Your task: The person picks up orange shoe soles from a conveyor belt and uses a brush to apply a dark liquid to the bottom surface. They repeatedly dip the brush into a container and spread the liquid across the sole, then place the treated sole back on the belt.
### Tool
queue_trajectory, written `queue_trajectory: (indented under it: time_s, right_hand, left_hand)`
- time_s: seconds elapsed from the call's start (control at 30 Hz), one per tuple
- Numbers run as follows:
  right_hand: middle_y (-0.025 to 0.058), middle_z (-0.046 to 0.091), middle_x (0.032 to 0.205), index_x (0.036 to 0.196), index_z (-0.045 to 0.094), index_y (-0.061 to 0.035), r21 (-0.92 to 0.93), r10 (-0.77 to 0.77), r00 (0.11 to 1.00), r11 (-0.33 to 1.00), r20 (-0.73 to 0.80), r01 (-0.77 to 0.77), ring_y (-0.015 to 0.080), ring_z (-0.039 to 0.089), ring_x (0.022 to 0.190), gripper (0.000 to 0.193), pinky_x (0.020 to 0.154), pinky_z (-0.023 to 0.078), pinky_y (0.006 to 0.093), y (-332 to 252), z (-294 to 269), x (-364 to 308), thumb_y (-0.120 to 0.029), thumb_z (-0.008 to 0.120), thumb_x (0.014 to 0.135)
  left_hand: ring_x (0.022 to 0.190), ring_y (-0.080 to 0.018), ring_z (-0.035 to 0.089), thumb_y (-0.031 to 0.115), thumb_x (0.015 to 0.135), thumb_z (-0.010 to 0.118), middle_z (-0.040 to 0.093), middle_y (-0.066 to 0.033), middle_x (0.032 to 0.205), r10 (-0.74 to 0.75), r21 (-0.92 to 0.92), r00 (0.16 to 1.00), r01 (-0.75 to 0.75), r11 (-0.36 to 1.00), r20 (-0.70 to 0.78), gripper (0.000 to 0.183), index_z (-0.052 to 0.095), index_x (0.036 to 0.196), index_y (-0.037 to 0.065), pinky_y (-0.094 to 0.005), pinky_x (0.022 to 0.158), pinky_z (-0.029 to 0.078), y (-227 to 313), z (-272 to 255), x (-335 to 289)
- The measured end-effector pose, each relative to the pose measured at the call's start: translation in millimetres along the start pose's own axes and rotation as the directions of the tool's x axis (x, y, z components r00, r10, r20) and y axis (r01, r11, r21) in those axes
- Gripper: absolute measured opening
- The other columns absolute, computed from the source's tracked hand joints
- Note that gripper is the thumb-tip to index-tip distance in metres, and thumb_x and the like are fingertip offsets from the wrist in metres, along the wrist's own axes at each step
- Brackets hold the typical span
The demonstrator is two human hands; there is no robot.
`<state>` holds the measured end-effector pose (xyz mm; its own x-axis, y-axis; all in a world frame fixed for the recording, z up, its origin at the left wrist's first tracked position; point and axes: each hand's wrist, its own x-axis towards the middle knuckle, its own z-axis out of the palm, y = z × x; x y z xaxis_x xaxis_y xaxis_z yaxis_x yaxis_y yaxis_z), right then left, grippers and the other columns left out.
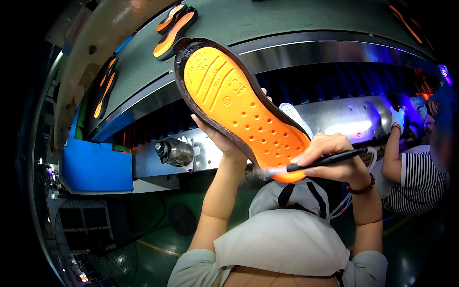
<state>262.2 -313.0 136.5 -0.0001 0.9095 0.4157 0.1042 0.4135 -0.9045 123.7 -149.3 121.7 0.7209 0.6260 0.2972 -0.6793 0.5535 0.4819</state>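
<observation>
A large shoe sole (224, 95) with an orange inner face and a black rim is tilted up in front of me. My left hand (221, 138) grips it from beneath, its thumb at the left edge and fingertips showing past the right edge. My right hand (332, 150) is closed around the black handle of a brush (351, 155). The pale brush tip meets or lies just over the sole's rim at the lower end; which of the two, I cannot tell. Wet-looking dark gloss covers the rim around the upper end.
A green conveyor belt (287, 21) runs beyond, carrying orange-and-black soles (175, 34). Below it, a steel shelf (334, 115) holds a metal bottle (175, 152) and a white perforated piece (292, 117). A blue box (98, 165) stands left; a co-worker in stripes (416, 177) sits right.
</observation>
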Motion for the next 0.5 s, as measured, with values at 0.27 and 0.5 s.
queue_trajectory:
  time_s: [0.27, 0.5]
  right_hand:
    - [0.0040, 0.065, 0.081, 0.083, 0.066, -0.0031, -0.015, 0.076, 0.997, 0.997, -0.030, -0.076, 0.0134, 0.053, 0.075, 0.018, 0.070, 0.042, 0.0248, 8, -3, -7, 0.000, 0.069, 0.065]
    - [0.0065, 0.062, 0.083, 0.086, 0.067, -0.0029, 0.009, 0.199, 0.972, 0.980, -0.121, -0.199, 0.0140, 0.053, 0.082, 0.022, 0.075, 0.042, 0.0250, 16, -6, -12, 0.001, 0.068, 0.065]
  left_hand:
    - [0.104, -0.0375, 0.046, 0.074, 0.073, 0.029, 0.036, -0.0265, 0.123, 0.014, 0.089, 0.997, -0.006, 0.996, -0.082, 0.086, 0.024, 0.132, 0.011, -0.0481, 0.088, 0.039, 9, -1, 6]
    - [0.105, -0.0381, 0.046, 0.075, 0.072, 0.029, 0.038, -0.0248, 0.123, 0.080, 0.191, 0.979, -0.044, 0.981, -0.186, 0.087, 0.025, 0.132, 0.012, -0.0499, 0.090, 0.038, 15, -9, 10]
